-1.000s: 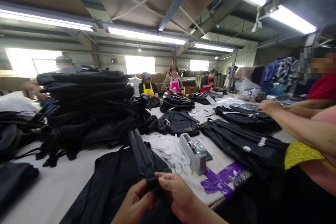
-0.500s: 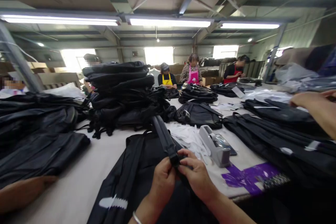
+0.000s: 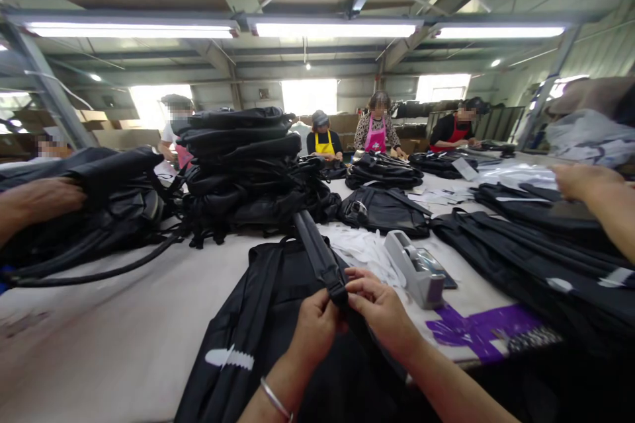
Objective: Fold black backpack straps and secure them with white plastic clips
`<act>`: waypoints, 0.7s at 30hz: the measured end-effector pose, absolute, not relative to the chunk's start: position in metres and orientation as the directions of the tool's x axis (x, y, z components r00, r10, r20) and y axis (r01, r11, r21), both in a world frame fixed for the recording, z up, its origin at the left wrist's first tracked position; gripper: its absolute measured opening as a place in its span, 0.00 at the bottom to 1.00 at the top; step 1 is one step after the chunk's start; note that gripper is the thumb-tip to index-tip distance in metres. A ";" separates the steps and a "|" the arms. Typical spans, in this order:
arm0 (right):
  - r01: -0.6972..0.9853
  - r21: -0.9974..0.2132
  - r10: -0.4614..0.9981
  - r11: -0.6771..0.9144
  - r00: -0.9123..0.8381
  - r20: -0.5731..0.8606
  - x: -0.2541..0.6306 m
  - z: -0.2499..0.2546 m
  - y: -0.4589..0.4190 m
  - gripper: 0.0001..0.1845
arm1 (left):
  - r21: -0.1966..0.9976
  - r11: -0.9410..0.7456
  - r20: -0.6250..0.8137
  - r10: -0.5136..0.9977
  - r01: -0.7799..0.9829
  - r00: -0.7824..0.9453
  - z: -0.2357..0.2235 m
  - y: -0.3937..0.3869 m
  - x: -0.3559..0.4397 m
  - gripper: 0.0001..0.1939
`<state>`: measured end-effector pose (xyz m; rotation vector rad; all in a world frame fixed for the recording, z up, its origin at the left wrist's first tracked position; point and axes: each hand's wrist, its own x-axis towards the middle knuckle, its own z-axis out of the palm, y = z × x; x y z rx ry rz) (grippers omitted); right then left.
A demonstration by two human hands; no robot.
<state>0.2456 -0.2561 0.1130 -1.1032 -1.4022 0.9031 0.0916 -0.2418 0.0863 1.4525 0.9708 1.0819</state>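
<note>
Strap (image 3: 317, 249) of the black backpack (image 3: 290, 284) bears a dark buckle (image 3: 338, 295), which my left hand (image 3: 313, 329) and right hand (image 3: 383, 310) grip from either side, fingertips pinched together.

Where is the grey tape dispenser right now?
In the head view, the tape dispenser stands on the table right of centre, beyond the right hand, with white strips on its left and purple tape at its near side.

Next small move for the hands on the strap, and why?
Probably free the right hand to take one of the loose white strips, leaving the left hand on the held strap. The other strap carries a white band, the held one shows none, and the loose strips lie just past the hands.
</note>
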 end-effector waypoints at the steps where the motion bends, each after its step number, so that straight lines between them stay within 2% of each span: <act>1: 0.211 -0.929 0.946 0.305 0.044 0.320 0.251 0.111 -0.257 0.08 | 0.993 -0.114 0.108 0.963 0.010 0.247 0.086 -0.241 0.091 0.20; 3: 0.315 -0.904 0.943 0.290 0.070 0.327 0.261 0.105 -0.262 0.09 | 0.996 -0.084 0.081 0.970 0.002 0.227 0.086 -0.238 0.089 0.22; 7: 0.541 -0.810 0.968 0.227 -0.037 0.246 0.266 0.085 -0.288 0.07 | 1.000 -0.023 0.021 0.983 0.008 0.185 0.084 -0.234 0.092 0.23; 11: 0.726 -0.611 0.921 0.315 -0.079 0.381 0.259 0.072 -0.309 0.02 | 1.000 0.027 -0.026 0.992 -0.005 0.126 0.081 -0.234 0.099 0.23; 13: 0.745 -0.592 0.909 0.307 -0.046 0.413 0.258 0.072 -0.311 0.02 | 0.999 0.032 -0.030 0.993 -0.012 0.118 0.080 -0.235 0.101 0.23; 15: 0.686 -0.689 0.937 0.234 0.029 0.348 0.258 0.074 -0.309 0.02 | 0.999 0.042 -0.039 0.993 -0.027 0.112 0.079 -0.236 0.102 0.23; 18: 0.407 -0.913 0.997 0.038 0.047 0.063 0.259 0.075 -0.301 0.06 | 0.997 0.059 -0.053 0.992 -0.047 0.112 0.077 -0.236 0.103 0.23; 21: 0.143 -0.981 0.992 -0.128 0.003 -0.129 0.259 0.072 -0.293 0.11 | 0.997 0.050 -0.042 0.991 -0.056 0.124 0.076 -0.237 0.104 0.22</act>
